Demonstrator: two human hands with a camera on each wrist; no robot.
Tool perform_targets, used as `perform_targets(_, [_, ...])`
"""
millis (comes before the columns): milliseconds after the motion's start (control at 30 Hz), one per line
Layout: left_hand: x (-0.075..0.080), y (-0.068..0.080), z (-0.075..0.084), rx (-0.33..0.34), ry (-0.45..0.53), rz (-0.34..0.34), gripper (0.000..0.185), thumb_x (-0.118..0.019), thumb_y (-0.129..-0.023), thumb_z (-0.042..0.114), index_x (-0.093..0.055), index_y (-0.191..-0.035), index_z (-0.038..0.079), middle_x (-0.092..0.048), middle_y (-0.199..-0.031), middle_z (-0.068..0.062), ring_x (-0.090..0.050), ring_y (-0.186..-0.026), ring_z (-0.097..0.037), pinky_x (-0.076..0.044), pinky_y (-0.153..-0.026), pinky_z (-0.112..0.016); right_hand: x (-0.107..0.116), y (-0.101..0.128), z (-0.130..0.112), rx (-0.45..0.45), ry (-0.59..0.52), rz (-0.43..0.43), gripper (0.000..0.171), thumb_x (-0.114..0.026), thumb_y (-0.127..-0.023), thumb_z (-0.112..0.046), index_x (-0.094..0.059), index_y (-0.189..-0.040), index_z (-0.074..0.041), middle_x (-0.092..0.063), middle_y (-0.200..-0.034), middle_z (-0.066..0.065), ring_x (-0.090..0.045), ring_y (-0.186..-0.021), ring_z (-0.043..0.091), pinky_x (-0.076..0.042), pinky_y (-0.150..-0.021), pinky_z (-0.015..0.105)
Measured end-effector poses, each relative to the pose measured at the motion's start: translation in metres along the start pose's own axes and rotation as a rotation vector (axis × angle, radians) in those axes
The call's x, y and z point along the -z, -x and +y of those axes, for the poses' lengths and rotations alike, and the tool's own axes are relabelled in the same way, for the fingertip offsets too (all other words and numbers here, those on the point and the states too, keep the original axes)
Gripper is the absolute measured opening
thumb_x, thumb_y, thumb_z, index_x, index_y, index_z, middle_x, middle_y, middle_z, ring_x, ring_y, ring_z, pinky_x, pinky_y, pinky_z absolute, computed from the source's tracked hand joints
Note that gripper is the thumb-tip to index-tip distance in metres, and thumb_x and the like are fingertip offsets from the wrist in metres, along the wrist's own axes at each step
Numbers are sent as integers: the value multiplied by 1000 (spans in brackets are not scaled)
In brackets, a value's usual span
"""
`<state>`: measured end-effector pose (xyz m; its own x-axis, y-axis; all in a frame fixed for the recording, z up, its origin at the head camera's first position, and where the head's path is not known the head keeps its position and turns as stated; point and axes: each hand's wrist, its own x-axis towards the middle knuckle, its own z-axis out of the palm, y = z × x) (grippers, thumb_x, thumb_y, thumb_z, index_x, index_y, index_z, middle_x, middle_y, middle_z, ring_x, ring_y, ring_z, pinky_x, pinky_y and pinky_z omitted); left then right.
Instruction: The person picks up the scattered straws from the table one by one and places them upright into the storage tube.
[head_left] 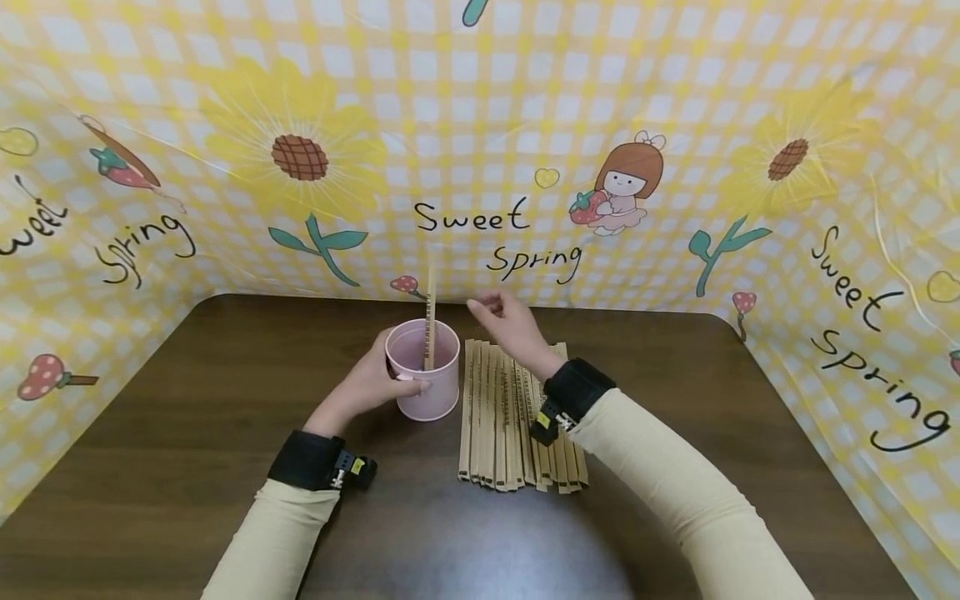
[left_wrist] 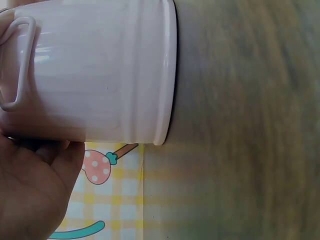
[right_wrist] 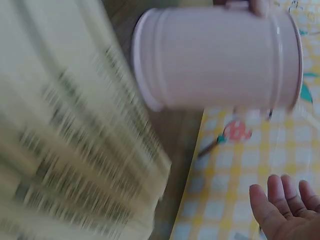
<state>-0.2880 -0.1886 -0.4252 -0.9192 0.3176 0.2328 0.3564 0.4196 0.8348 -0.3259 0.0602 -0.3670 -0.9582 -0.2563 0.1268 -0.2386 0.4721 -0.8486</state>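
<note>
My left hand [head_left: 367,379] grips a small pale pink metal pail [head_left: 431,396] from its left side, thumb across the front near the wire handle [left_wrist: 25,65]. The pail stands upright on the table. One slim pair of paper-wrapped chopsticks [head_left: 430,325] stands in it, its top well above the rim. My right hand [head_left: 513,325] is raised just right of the pail, over the far end of a row of paper-wrapped chopsticks [head_left: 495,425]. It holds nothing, and its fingers [right_wrist: 277,192] are loosely bent in the right wrist view.
The dark wooden table [head_left: 225,400] carries the pail and the chopsticks side by side. A yellow checked cloth [head_left: 450,125] with printed flowers rises behind the table and along both sides. Each wrist wears a black strap [head_left: 581,387] with a small camera.
</note>
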Motion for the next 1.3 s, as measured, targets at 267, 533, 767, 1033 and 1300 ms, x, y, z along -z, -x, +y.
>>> perform_targets(267, [-1, 0, 1, 0, -9, 5, 90, -81, -76, 12, -30, -148, -8, -50, -137, -31, -55, -121, -41, -47, -100, -43, 45, 11, 39, -173, 141, -6, 43, -56, -103, -16, -49, -141, 5, -60, -113, 18, -62, -96, 30, -49, -80, 33])
perform_targets(533, [1, 1, -1, 23, -7, -11, 90, -82, -79, 6, -28, -150, -8, -50, -140, -31, -56, -124, -41, -48, -100, -44, 68, 25, 83, -335, 257, -24, 36, -57, -98, -6, -52, -129, 12, -58, -123, 30, -65, -95, 34, -59, -76, 37])
perform_targets(767, [2, 0, 0, 20, -21, -16, 90, -82, -80, 8, -27, -150, -9, -48, -141, -32, -54, -125, -42, -47, -102, -48, 66, 32, 95, -439, 209, -79, 32, -61, -92, -1, -42, -69, -9, -40, -66, -1, -45, -60, 12, -56, -61, 28])
perform_targets(1033, [1, -2, 0, 23, -30, 8, 90, -82, -78, 7, -29, -148, -10, -50, -139, -32, -55, -124, -43, -47, -102, -45, 65, 36, 98, -367, 196, -72, 49, -62, -88, 3, -25, -63, -18, -21, -58, -7, -27, -48, 8, -46, -59, 26])
perform_targets(1300, [-1, 0, 1, 24, -16, 16, 89, -82, -78, 7, -30, -148, -10, -51, -139, -32, -55, -124, -43, -46, -104, -47, 64, 40, 102, -363, 189, -29, 42, -64, -85, 2, -35, -62, -16, -31, -57, -7, -41, -47, 7, -55, -59, 27])
